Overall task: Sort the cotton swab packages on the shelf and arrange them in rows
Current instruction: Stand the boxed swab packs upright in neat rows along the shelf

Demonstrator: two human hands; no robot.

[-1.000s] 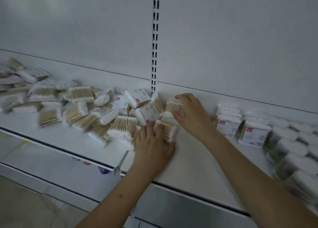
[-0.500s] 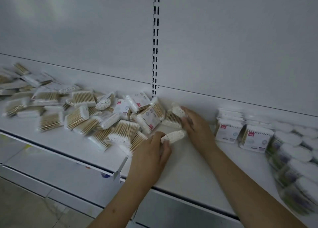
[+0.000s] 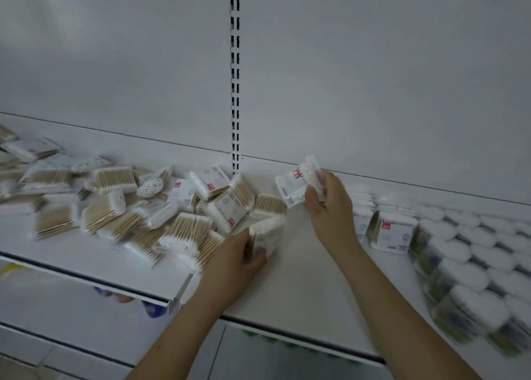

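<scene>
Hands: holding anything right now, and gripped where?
Both hold swab packs. The right hand grips a labelled pack by its right end, lifted. The left hand grips a pack at its near end, on the shelf.

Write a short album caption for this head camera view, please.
Right hand lifts one swab package while left hand grips another beside the jumbled pile.

Room in the middle of the shelf

A bare strip of shelf (image 3: pixel 301 264) lies between the messy pile of swab packs (image 3: pixel 138 216) and the standing packs (image 3: pixel 393 230) beside the round tubs (image 3: pixel 474 259).
</scene>
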